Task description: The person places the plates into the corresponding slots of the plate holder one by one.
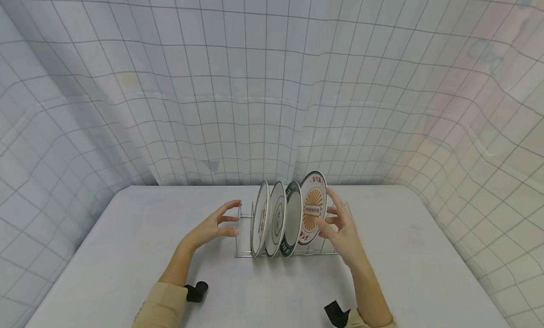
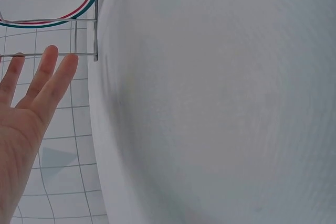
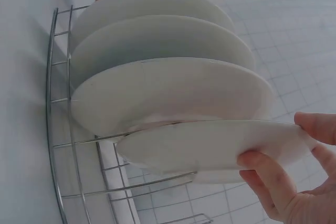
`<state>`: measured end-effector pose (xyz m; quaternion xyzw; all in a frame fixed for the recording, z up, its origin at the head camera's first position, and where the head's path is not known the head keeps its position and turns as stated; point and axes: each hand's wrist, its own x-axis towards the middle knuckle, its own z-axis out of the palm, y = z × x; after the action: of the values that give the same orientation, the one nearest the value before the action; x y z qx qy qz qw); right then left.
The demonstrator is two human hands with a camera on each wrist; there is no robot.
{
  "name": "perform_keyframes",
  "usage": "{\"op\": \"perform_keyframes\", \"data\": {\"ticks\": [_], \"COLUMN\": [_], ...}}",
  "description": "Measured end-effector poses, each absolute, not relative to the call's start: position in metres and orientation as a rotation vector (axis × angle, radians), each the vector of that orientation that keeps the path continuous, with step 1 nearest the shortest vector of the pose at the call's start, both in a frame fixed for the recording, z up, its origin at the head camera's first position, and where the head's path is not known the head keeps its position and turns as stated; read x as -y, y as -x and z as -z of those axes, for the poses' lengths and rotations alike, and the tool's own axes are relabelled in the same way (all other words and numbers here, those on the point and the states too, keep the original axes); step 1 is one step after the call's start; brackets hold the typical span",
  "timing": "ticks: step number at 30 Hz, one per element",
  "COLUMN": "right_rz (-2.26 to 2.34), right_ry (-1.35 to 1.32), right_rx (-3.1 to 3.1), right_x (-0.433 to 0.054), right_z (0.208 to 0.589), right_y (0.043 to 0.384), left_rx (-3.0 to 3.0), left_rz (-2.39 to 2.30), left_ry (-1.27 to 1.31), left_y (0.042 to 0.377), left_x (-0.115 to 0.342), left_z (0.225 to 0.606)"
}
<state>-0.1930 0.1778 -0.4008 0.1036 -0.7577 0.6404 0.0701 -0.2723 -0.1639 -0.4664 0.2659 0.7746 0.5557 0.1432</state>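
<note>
My right hand (image 1: pixel 345 236) pinches the right edge of a white plate (image 1: pixel 313 209) with an orange sunburst and red lettering. This plate is tilted and sits higher than the others; in the right wrist view its underside (image 3: pixel 210 145) shows between thumb and fingers, its lower edge at the rack wires. To its left, three more plates stand upright in a wire dish rack (image 1: pixel 244 255): a green-rimmed plate (image 1: pixel 292 224), a plate with a grey centre pattern (image 1: pixel 276 219) and a red-printed plate (image 1: pixel 260 219). My left hand (image 1: pixel 209 229) is at the rack's left end, fingers extended, fingertips touching its wire.
The rack stands on a white-covered table (image 1: pixel 272 290). White grid-patterned curtains (image 1: pixel 272 106) hang behind the table and on both sides. Black straps with mounts (image 1: pixel 197 291) are on both wrists, below beige sleeves (image 1: pixel 161 304).
</note>
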Motion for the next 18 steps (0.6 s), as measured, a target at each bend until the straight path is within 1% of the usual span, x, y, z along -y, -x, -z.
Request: {"op": "perform_keyframes", "data": {"ticks": [8,18], "right_rz": [-1.911,-1.846], "right_ry": [-0.278,-0.265], "right_rx": [2.297,2.327], "right_x": [-0.166,-0.152], "right_z": [0.412,0.394], "right_y": [0.195,0.175], "left_rx": [-2.229,-2.221], "left_rz": [-1.601,-1.606], "left_ry": [-0.768,-0.758], "left_y": [0.27,0.27], "left_x": [0.163,0.165], "left_z": [0.463,0.465]}}
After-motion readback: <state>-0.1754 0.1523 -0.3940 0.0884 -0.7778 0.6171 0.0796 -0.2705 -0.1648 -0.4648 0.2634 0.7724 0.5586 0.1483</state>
